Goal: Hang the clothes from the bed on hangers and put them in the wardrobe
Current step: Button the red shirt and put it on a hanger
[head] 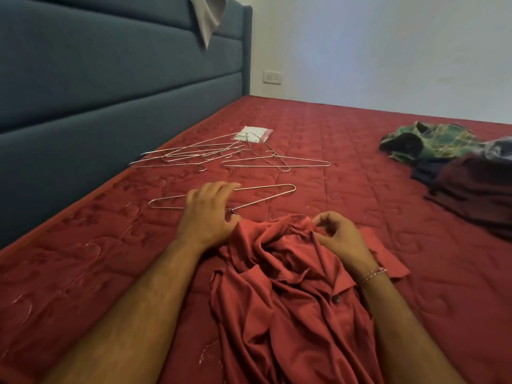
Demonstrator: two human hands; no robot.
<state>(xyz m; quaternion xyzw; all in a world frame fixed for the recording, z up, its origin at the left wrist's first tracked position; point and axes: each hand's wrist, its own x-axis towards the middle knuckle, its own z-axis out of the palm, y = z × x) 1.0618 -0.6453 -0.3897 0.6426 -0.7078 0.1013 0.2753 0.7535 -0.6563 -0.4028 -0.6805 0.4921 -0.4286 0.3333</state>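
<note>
The left hand (209,210) lies over the thin silver wire hanger (266,193) nearest the person, fingers curled down on its wire near the neck, thumb against the edge of the crumpled brick-red buttoned shirt (279,286). The right hand (336,234) rests on top of that shirt and pinches a fold of its cloth between thumb and fingertips. Hanger and shirt lie side by side on the red quilted bed (346,151), the hook end touching the fabric, but the wire is not yet inside the garment, so I'd say this shirt is only at the start of being hung.

Further up the bed a loose heap of silver wire hangers (210,153) lies spread out, with a small clear plastic packet (253,134) at its far edge. Off to the right sits a pile of clothes still to do: a green checked shirt (432,141), something dark maroon (476,187) and other dark pieces. No wardrobe is in sight. Most of the job looks to be ahead
</note>
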